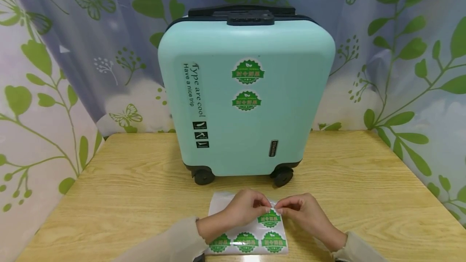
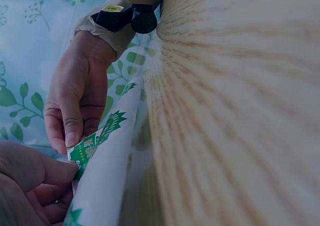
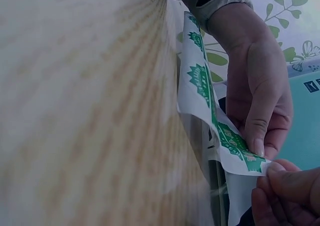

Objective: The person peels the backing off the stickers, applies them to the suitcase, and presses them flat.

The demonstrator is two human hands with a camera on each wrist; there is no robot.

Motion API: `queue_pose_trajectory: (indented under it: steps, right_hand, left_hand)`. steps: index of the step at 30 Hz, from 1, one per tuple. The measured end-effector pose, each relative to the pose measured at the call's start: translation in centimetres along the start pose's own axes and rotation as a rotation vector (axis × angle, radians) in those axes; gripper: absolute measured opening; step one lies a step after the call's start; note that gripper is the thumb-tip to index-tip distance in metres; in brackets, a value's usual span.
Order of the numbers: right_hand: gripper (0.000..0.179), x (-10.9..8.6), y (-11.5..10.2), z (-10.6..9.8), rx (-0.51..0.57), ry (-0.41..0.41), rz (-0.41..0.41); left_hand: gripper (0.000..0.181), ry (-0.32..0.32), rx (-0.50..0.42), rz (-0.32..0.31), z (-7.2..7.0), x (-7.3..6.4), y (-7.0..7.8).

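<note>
A white sheet of stickers [image 1: 238, 229] is raised and bent off the table at its far right part. My left hand [image 1: 243, 209] pinches its upper edge beside a round green sticker [image 1: 269, 218]. Close by, my right hand [image 1: 309, 215] pinches the corner with thumb and forefinger. In the left wrist view, that green sticker [image 2: 86, 150] lies between the two sets of fingertips. The right wrist view shows the sheet [image 3: 195, 101] curving up to both hands. A row of similar stickers [image 1: 246, 242] runs along its near edge.
An upright mint-green suitcase [image 1: 225, 140] stands on black wheels behind the sheet. Two green stickers [image 1: 248, 72] are on its front, one above the other, right of black lettering [image 1: 194, 90]. Around the wooden table [image 1: 364, 189] hangs a leaf-patterned curtain [image 1: 120, 51].
</note>
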State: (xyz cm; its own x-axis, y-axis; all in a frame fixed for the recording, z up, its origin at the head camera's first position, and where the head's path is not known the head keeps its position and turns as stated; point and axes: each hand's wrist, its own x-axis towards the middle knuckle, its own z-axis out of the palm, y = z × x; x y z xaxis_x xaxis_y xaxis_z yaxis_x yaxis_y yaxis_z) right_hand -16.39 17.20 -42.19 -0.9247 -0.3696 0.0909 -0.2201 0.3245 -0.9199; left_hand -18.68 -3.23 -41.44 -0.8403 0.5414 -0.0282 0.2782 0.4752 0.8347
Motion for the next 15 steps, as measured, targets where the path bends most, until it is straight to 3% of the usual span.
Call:
queue_pose_trajectory:
  steps: [11,15]
  right_hand:
    - [0.015,0.05,-0.01,0.14,-0.052,-0.001,0.027]
    - [0.019,0.20,-0.24,0.16,-0.057,0.008,0.092]
  left_hand:
    - [0.007,-0.022,0.000,-0.034,0.22,0.13,0.06]
    - [0.006,-0.025,-0.012,-0.043,0.31,0.22,0.02]
